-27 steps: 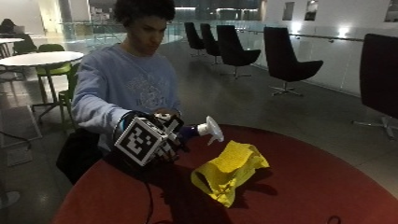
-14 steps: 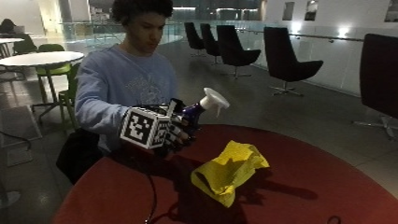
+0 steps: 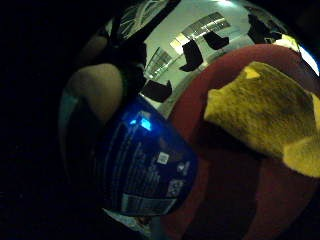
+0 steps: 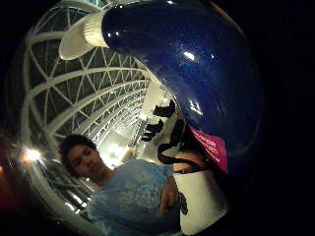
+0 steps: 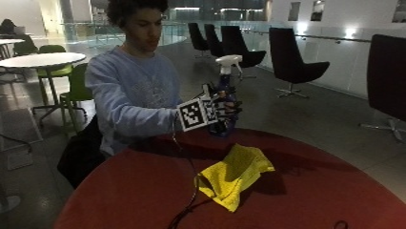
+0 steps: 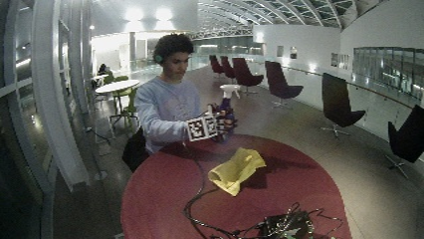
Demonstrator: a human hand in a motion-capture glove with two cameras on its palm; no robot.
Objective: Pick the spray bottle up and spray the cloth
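Up goes the blue spray bottle, now upright, gloved right hand grasping it above the yellow cloth on the red table.

The outside view looks across the red bench at the person, near; the wide outside view faces likewise from farther back. Both share the yellow cloth. Each palm view sits close against the blue spray bottle.

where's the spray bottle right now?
In the outside view the spray bottle is upright in the gloved right hand, lifted above the far edge of the red table, behind the yellow cloth.
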